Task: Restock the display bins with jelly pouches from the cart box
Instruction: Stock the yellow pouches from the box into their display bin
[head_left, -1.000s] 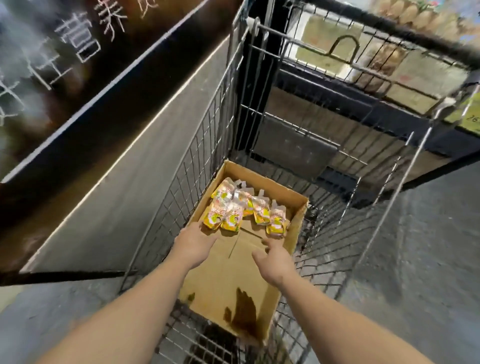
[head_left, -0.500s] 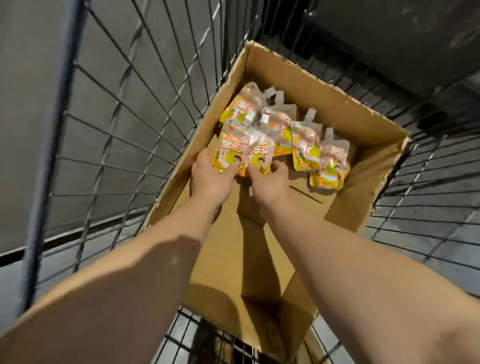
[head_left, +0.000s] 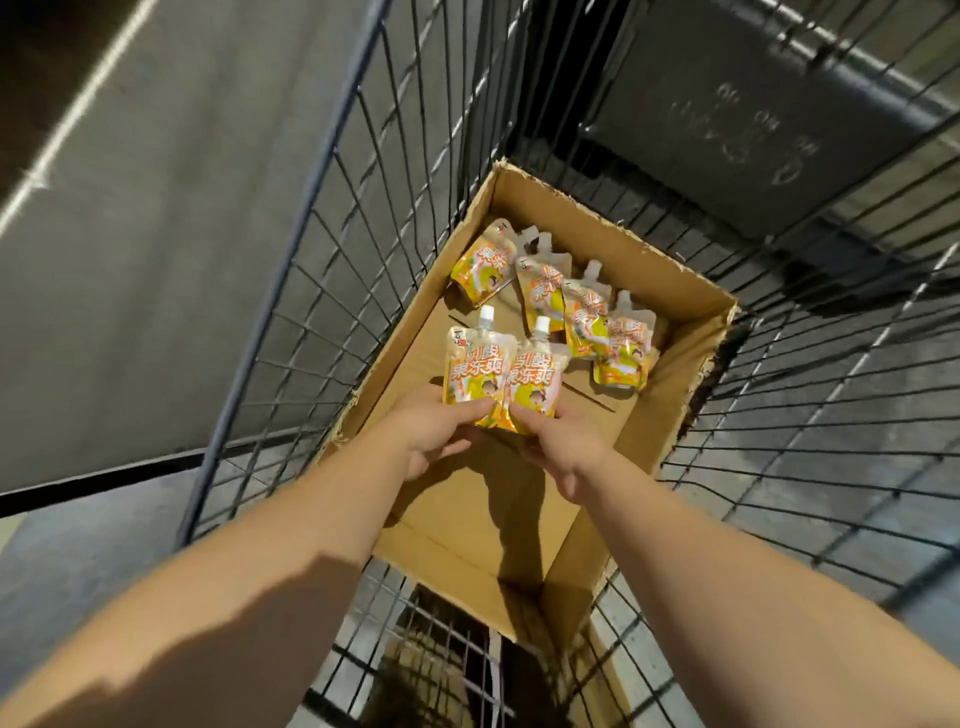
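You are looking straight down into a wire cart (head_left: 332, 291) whose black mesh walls rise on all sides of the frame. A brown cardboard box (head_left: 691, 395) sits on the cart floor, open at the top, running from the centre toward the bottom of the frame.

Both your bare forearms reach in from the bottom edge. Your left hand (head_left: 431, 431) pinches the lower edge of one jelly pouch (head_left: 475, 371), thumb on its front face, fingers curled behind it. Your right hand (head_left: 563, 447) grips a second pouch (head_left: 535, 382) the same way. The two pouches stand upright side by side, edges overlapping, white caps pointing toward the top of the frame, held above the box floor at centre frame.

Four more pouches (head_left: 582, 306) lie flat in the far end of the box, just above and right of the held pair, overlapping one another in a loose row from upper left to lower right. They are yellow and orange with red lettering.

The near part of the box floor is bare cardboard, crossed by the shadows of your arms. A dark panel (head_left: 753, 135) hangs against the cart's far wall at upper right. Grey floor (head_left: 156, 234) with a pale painted stripe shows through the mesh at upper left. The mesh walls close in tightly around the box on the left and right.
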